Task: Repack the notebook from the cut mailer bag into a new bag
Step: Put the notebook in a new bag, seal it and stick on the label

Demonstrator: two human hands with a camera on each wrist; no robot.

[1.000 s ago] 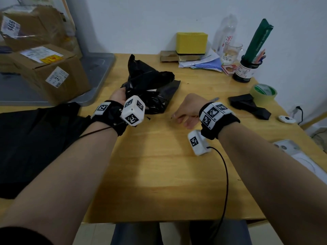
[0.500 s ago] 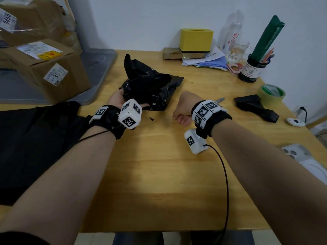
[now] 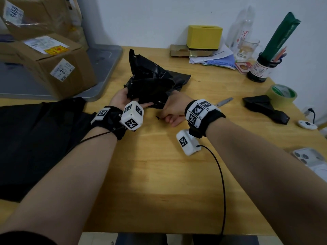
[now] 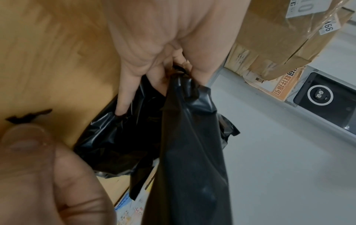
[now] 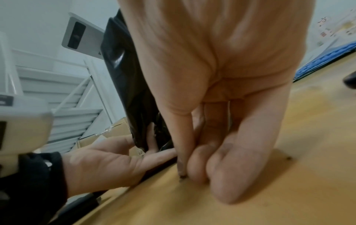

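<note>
Left hand [image 3: 122, 99] grips crumpled, glossy black mailer bag [image 3: 150, 82].

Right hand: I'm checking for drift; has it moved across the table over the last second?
Yes. The right hand has slid left, away from the scissors and toward the black scrap.

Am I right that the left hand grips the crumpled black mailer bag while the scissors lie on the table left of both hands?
Not quite. The left hand does grip the crumpled black mailer bag, but the scissors lie on the table right of both hands, just beyond the right hand. The head view shows this.
</note>
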